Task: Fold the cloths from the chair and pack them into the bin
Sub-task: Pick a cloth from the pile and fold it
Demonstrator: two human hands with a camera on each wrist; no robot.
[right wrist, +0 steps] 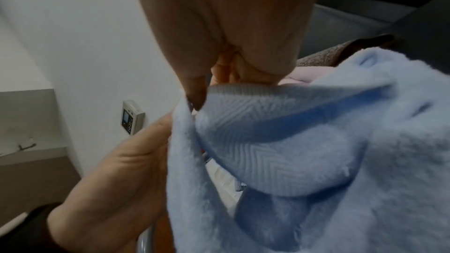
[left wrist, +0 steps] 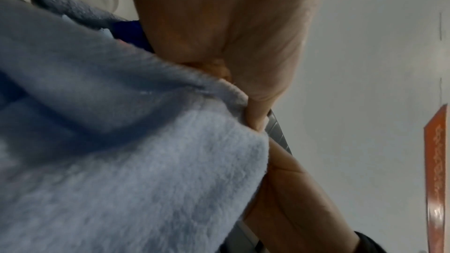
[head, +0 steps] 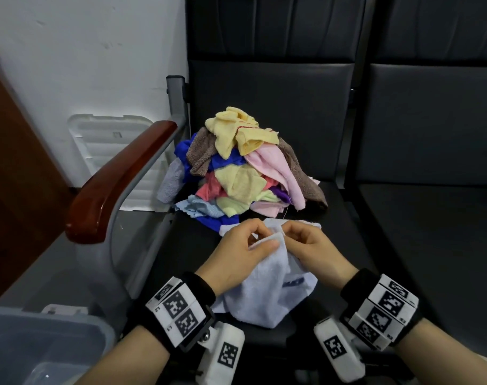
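A pale blue cloth (head: 267, 290) hangs crumpled over the front of the black chair seat (head: 356, 245). My left hand (head: 248, 245) and right hand (head: 300, 241) meet at its top edge, and each pinches the hem between thumb and fingers. The left wrist view shows the fluffy blue cloth (left wrist: 146, 161) gripped by my left hand (left wrist: 246, 91). In the right wrist view my right hand (right wrist: 219, 76) pinches the cloth's woven hem band (right wrist: 255, 141). Behind the hands a heap of coloured cloths (head: 242, 168) lies on the seat. The clear plastic bin (head: 42, 345) stands at the lower left.
A wooden armrest (head: 120, 179) on a grey metal frame runs along the seat's left side. A white bin lid (head: 109, 151) leans against the wall behind it. A second black seat (head: 431, 245) adjoins on the right. A brown wooden panel (head: 14, 190) stands at the far left.
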